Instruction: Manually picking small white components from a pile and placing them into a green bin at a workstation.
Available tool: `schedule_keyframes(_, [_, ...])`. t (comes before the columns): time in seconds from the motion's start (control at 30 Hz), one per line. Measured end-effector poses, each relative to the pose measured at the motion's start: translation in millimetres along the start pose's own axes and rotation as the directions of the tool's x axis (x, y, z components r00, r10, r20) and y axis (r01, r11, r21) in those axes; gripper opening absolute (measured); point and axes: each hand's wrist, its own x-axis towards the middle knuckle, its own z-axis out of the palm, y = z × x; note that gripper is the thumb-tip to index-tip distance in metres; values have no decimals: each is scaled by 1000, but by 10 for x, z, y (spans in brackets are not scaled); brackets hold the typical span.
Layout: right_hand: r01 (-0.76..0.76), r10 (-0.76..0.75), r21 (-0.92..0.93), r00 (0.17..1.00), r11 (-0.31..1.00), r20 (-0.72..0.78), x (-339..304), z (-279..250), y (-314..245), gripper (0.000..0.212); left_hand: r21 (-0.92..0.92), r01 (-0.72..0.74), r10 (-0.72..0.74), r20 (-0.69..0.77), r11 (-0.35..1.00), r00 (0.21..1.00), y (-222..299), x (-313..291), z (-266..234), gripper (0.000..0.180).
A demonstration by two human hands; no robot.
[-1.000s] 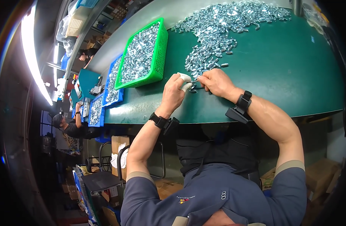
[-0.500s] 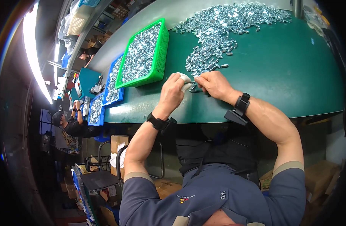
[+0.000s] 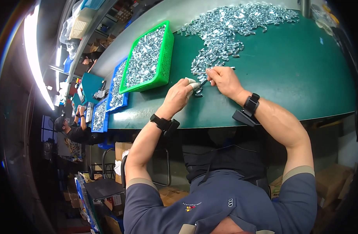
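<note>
My left hand (image 3: pixel 178 96) has white coverings on its fingertips. Its fingers are pinched on a small shiny metal piece (image 3: pixel 203 82) that pokes out past them. Just to the right, my right hand (image 3: pixel 225 81) is closed on a thin metal rod (image 3: pixel 199 73), which points left over the near end of the pile. A few loose metal pieces (image 3: pixel 198 94) lie on the table below the left fingertips. Beyond both hands spreads a large heap of small silvery metal pieces (image 3: pixel 229 25), narrowing toward me.
A green plastic basket (image 3: pixel 166 58) full of such pieces stands left of the heap on the green table (image 3: pixel 280 78). Blue trays (image 3: pixel 118 106) of pieces sit further left. Another person (image 3: pixel 72 126) works at the far left. A metal post (image 3: pixel 306 7) rises at the back right.
My right hand has lifted slightly up and away from the left one, and the rod now shows. The left hand has shifted a little lower, with the metal piece at its fingertips.
</note>
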Motion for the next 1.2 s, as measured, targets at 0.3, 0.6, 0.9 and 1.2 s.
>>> schedule_keyframes(0.3, [-29,69,-188,976,982,209,-65,-18,-23,41,-48,144,-148,-100,988,984,31,-116,34,25])
schedule_keyframes(0.6, [-4,88,-307,962,952,258,-80,-16,-57,37,-224,248,-286,-156,943,945,15,-206,138,17])
schedule_keyframes(0.9, [-29,97,-252,960,967,262,-83,-11,-48,39,-320,227,-297,-188,920,936,131,-137,196,19])
schedule_keyframes(1.2, [-84,162,-256,940,963,301,-104,-49,-134,42,-210,117,-167,-237,971,957,320,39,162,17])
